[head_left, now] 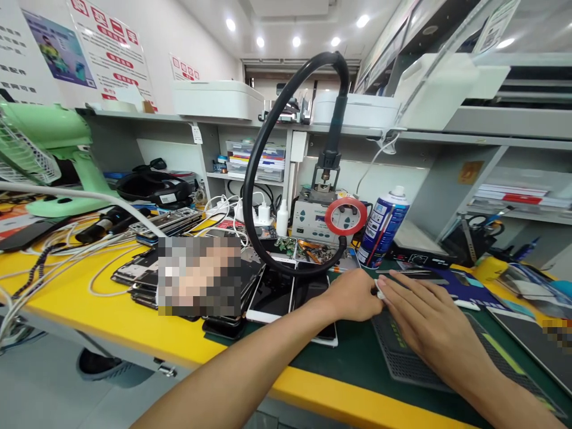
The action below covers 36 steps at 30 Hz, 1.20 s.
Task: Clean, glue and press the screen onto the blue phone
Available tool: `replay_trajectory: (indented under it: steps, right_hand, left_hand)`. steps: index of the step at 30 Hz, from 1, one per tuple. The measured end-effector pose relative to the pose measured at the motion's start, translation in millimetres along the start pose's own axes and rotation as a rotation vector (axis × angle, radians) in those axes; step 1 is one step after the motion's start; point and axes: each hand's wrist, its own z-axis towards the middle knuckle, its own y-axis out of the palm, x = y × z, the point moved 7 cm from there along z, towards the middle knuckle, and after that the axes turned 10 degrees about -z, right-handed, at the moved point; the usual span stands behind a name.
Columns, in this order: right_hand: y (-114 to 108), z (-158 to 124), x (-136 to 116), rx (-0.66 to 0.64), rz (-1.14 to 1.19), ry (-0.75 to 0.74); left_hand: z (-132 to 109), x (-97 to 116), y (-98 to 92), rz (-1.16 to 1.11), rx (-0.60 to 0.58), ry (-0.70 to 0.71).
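Note:
My left hand (355, 295) is closed in a fist above the mat. Whatever its fingers hold is hidden; only a dark bit shows at the fingertips. My right hand (422, 313) meets it from the right, its long fingers together and nearly straight. Between the two hands, at the right fingertips, a small white piece (379, 289) shows; its kind is too small to tell. Below the right hand lies a dark grey perforated pad (402, 357) on the green mat (346, 366). White-framed phones (270, 292) rest left of my left hand.
A hot-air rework station (308, 217) stands behind, its black hose (254, 167) looping in front. Beside it are a red tape roll (328, 217) and a blue spray can (384, 226). Stacked phone parts (143, 271), cables and a green fan (75, 143) occupy the left side.

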Motion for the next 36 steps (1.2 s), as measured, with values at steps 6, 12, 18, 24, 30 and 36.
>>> replay_trajectory:
  steps: [6,12,18,24,30,36]
  right_hand:
    - [-6,10,1,-0.027,0.072,0.059]
    - [-5,7,12,-0.030,0.176,0.150]
    - [-5,-9,30,-0.046,0.153,0.179]
    - [-6,-34,53,-0.071,0.085,0.199]
    - [-8,-51,68,-0.075,0.062,0.209]
    - [-7,-63,79,-0.076,0.055,0.211]
  left_hand:
    - [-2,7,-1.3,-0.028,-0.013,0.031]
    - [-3,11,-0.9,-0.102,-0.040,0.015]
    - [-1,6,-1.5,-0.145,-0.013,-0.046]
    - [0,1,0.1,-0.165,-0.016,-0.074]
    - [-1,1,0.2,-0.162,-0.018,-0.088]
    - [-1,2,-1.7,-0.159,-0.018,-0.095]
